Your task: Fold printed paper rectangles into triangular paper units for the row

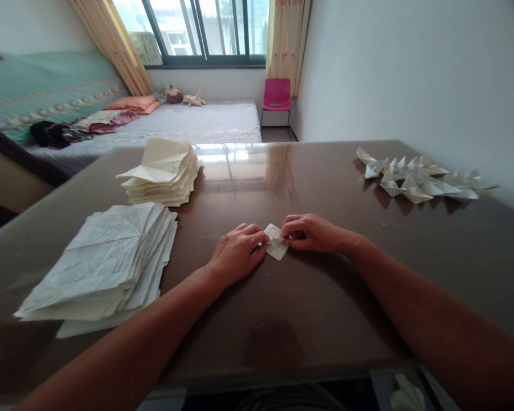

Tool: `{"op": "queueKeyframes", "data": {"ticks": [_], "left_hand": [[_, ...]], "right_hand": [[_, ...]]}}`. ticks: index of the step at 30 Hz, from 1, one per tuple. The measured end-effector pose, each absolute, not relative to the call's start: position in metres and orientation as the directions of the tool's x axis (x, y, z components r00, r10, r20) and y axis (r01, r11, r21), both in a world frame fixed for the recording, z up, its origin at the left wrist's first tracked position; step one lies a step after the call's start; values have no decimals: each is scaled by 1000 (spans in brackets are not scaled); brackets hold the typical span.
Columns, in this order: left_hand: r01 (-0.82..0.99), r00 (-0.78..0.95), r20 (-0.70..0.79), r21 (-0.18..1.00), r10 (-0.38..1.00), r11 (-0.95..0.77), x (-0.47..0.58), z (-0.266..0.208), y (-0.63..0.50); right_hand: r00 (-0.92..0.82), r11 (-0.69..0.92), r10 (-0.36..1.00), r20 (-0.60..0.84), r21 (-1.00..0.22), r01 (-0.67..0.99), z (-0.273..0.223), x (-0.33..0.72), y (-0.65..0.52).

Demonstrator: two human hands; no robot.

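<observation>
A small folded square of written paper lies on the brown table, turned so that one corner points toward me. My left hand pinches its left corner between thumb and fingers. On the opposite side, my right hand is closed on the right corner. Both hands rest low against the tabletop. Lines of writing show on the paper's upper part, and a fold runs across its middle between my fingertips. My fingers hide the paper's side corners.
At the left lie a stack of handwritten sheets and, behind it, a pile of cream paper. Several folded paper boats sit at the far right near the wall. Beyond the table are a bed and a pink chair.
</observation>
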State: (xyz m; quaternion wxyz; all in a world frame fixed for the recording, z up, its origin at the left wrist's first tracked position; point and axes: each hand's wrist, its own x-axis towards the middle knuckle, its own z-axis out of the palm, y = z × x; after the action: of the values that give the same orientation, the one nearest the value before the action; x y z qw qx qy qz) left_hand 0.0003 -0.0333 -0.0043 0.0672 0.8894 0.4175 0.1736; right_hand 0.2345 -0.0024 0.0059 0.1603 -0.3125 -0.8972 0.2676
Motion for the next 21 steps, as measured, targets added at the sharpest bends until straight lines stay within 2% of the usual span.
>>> {"op": "queueKeyframes", "data": {"ticks": [4,8,16,21], "left_hand": [[722,520,208,412,828,-556,-3,-8,-27],[749,424,148,497,893,-438,0,-8,-24],[823,404,137,378,904,-425,8,-8,-23],[850,405,116,318,907,-420,11,-5,-21]], "right_hand": [[-730,629,674,111,-605,489,6,233,-1],[-679,617,726,107,-539,574,2,228,-2],[-484,480,873,62,-279,832,-3,214,-10],[-413,414,910,43,-159,896,-2,208,-13]]}}
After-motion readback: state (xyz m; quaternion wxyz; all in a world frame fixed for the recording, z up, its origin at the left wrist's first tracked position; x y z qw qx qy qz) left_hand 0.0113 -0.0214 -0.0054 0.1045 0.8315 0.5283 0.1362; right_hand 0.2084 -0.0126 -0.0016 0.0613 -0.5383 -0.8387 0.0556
